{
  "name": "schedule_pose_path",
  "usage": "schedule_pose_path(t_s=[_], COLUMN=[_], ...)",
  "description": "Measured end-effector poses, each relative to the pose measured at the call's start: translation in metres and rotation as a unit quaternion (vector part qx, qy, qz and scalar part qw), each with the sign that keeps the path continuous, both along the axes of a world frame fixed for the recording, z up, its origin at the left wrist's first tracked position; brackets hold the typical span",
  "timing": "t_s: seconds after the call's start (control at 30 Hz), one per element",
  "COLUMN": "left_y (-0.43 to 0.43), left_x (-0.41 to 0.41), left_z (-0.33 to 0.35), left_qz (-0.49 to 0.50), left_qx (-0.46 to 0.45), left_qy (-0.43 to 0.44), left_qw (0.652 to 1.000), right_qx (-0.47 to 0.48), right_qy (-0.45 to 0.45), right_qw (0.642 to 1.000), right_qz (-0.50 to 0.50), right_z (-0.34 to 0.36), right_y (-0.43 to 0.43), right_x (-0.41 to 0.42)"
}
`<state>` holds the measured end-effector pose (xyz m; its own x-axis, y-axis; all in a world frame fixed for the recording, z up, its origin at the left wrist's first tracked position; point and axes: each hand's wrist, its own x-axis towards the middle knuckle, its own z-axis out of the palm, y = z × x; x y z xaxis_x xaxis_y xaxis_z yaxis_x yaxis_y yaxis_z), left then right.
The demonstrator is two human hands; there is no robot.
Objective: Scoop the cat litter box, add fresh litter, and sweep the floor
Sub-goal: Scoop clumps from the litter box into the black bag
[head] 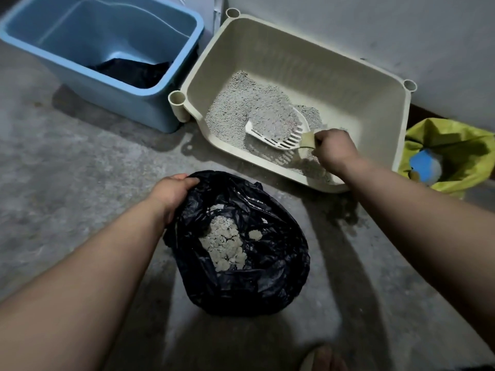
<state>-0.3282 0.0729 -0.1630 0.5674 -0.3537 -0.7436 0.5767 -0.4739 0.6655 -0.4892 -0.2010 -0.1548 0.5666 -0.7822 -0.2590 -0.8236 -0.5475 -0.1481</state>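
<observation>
Scooping hand: the right hand [334,152] is curled tight round the pale handle of the scoop [278,127], knuckles up, over the near right part of the litter box [294,62].
Scoop: white hard plastic, shovel-shaped, with long slots near the handle. Its bowl points left and is heaped with fine grey grains. Whether it touches the litter below cannot be told.
Litter: the litter [230,108] is pale grey and gritty, banked in the left and near part of the box. The far right part of the box bottom is bare.
Litter box: cream plastic, deep and rectangular with rounded corners, with short open tubes at three corners. It stands on the floor against the wall [375,22].
Holding hand: the left hand [171,194] pinches the left rim of the black bag [267,277], fingers folded over the edge.
Black bag: thin, glossy, crinkled film with an open mouth, on the floor just near of the litter box.
Clumps: the clumps [223,242] are off-white and knobbly, lying inside the bag.
Blue bin: the blue bin [120,103] is smooth and rectangular, just left of the box, with something dark at its bottom.
Yellow bag: the yellow bag [455,140] is crumpled, right of the box, with something blue inside.
Floor: the floor [80,170] is rough grey concrete, mottled.
</observation>
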Motion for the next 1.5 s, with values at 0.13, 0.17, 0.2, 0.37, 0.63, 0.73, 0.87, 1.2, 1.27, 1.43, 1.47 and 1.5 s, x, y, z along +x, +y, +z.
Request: schedule_pose_path(t_s=[0.13, 0.17, 0.2, 0.37, 0.63, 0.73, 0.87, 1.2, 1.27, 1.43, 1.47, 1.5], left_y=[0.000, 0.000, 0.000, 0.000, 0.000, 0.001, 0.002, 0.015, 0.017, 0.025, 0.026, 0.027], left_x=[-0.001, -0.001, -0.001, -0.001, -0.004, -0.003, -0.002, 0.008, 0.009, 0.013, 0.013, 0.014], left_z=[0.004, 0.003, 0.006, 0.010, 0.014, 0.014, 0.012, 0.012, 0.013, 0.017, 0.018, 0.018], left_qz=[0.005, 0.003, 0.002, 0.001, -0.005, -0.012, -0.018, -0.007, -0.009, 0.000, 0.000, 0.000], left_qx=[-0.004, -0.007, -0.006, -0.011, -0.014, -0.013, -0.017, -0.015, -0.013, -0.012, -0.010, -0.009], left_qy=[0.003, 0.003, 0.004, 0.001, -0.014, -0.014, -0.013, -0.008, -0.005, 0.002, 0.004, 0.006], left_qw=[1.000, 1.000, 1.000, 1.000, 1.000, 1.000, 1.000, 1.000, 1.000, 1.000, 1.000, 1.000], right_qx=[-0.012, -0.012, -0.011, -0.003, 0.007, -0.004, -0.023, -0.146, -0.183, -0.185, -0.177, -0.175], right_qy=[0.010, 0.015, 0.015, 0.015, 0.019, 0.025, 0.022, -0.123, -0.184, -0.243, -0.238, -0.229], right_qw=[1.000, 1.000, 1.000, 1.000, 1.000, 0.999, 0.999, 0.970, 0.947, 0.900, 0.895, 0.890], right_qz=[-0.008, -0.005, -0.004, -0.008, 0.014, 0.030, 0.027, 0.151, 0.191, 0.312, 0.332, 0.354], right_z=[0.006, 0.007, 0.008, 0.012, 0.020, 0.023, 0.031, 0.037, 0.038, 0.035, 0.034, 0.031], right_y=[0.000, 0.000, -0.001, -0.003, -0.001, 0.000, 0.002, 0.045, 0.055, 0.073, 0.078, 0.083], right_x=[0.000, -0.001, -0.001, -0.005, -0.010, -0.011, -0.013, -0.021, -0.019, -0.010, -0.010, -0.011])
